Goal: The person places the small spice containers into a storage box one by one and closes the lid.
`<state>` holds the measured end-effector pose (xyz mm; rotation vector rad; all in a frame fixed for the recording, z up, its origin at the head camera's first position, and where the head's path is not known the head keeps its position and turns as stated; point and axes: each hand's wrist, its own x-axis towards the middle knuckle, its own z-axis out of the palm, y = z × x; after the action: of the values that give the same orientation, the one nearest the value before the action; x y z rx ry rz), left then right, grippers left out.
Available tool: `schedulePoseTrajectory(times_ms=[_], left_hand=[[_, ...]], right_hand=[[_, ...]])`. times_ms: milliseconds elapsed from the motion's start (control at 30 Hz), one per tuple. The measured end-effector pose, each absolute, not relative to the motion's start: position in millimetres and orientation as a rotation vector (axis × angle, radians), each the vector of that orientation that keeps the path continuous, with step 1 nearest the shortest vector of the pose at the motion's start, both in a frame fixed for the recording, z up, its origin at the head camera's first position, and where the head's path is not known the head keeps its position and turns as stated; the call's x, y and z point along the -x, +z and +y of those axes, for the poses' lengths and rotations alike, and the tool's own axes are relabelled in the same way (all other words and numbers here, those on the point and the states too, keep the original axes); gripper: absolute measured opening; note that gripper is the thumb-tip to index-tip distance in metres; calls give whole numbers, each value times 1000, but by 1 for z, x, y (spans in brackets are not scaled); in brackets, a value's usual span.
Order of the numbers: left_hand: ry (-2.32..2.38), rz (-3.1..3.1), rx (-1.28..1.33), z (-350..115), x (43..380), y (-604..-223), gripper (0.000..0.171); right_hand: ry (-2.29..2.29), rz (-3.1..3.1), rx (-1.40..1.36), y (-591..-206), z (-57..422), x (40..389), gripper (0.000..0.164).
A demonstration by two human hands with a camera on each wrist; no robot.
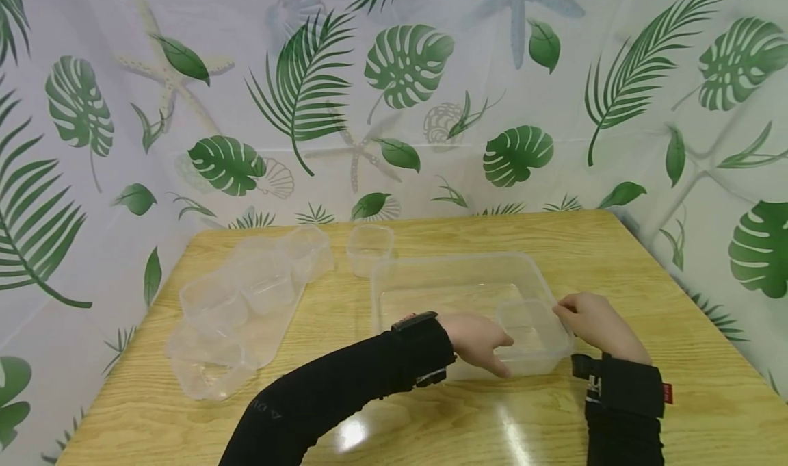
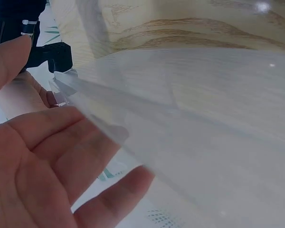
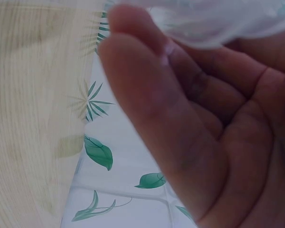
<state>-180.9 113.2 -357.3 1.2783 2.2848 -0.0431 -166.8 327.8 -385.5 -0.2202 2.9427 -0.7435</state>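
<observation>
- A large clear tray [image 1: 458, 274] is lying on the tabletop [image 1: 615, 261] in front of you, and a small clear box [image 1: 534, 332] is sitting inside its near right corner; the box is holding nothing.
- One more small clear cup [image 1: 369, 247] is standing just behind the tray, and a group of clear containers [image 1: 246, 302] is lying to the left, well apart.
- Your left hand [image 1: 477, 343] is touching the near left side of the small box with relaxed, almost straight fingers.
- Your right hand [image 1: 594, 322] is gripping the right rim of the same box, fingers curled over it.
</observation>
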Motion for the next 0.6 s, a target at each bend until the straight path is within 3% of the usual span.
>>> schedulePoseTrajectory(times_ms=[600], left_hand=[[19,2229,-1253,105,183,-350,60]], right_hand=[[-731,2931,231,-381,324,166,23]])
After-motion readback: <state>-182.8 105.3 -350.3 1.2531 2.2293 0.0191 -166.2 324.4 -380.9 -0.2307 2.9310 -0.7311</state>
